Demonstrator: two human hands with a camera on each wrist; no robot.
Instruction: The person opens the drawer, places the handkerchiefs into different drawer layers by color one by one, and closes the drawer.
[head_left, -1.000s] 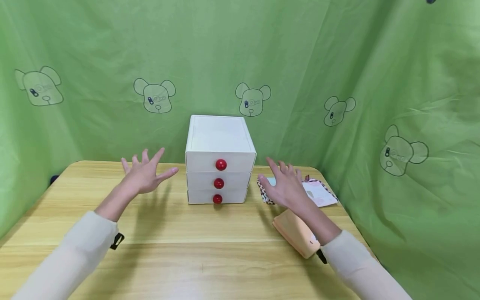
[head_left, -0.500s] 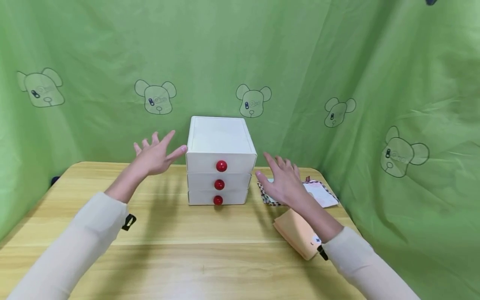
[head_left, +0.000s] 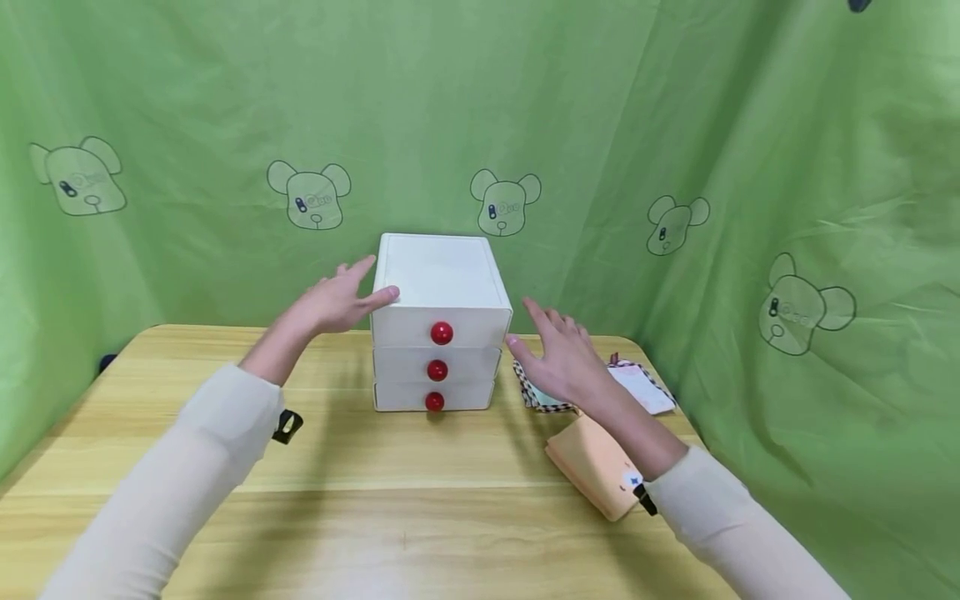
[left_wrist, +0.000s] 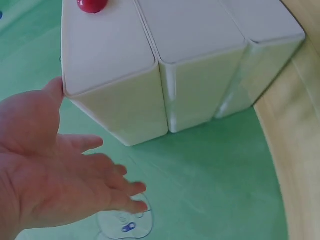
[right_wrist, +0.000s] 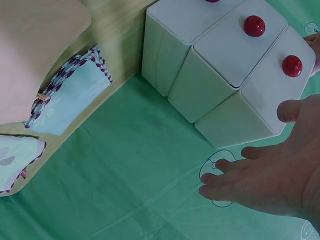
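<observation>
A white three-drawer box [head_left: 442, 271] stands at the back of the table, its drawers closed, each with a round red knob [head_left: 442, 333]. My left hand [head_left: 333, 300] is at its upper left side, fingers extended and thumb over the top front corner. In the left wrist view the thumb [left_wrist: 54, 92] meets the box's edge; whether it presses there I cannot tell. Off the box's right side hovers my right hand [head_left: 566, 358], fingers spread and holding nothing. The right wrist view shows a gap between most of its fingers and the drawer box [right_wrist: 225, 115].
On the right of the wooden table [head_left: 405, 500] lies a peach folded item [head_left: 588, 458] with a small face design, partly under my right forearm. Behind it are a pale blue cloth piece [right_wrist: 75, 100] and a white one [head_left: 645, 390], both with checked trim. A green curtain [head_left: 420, 108] hangs behind.
My left hand has moved right and up, from beside the box to its top left edge. The right hand has shifted slightly left and up towards the box.
</observation>
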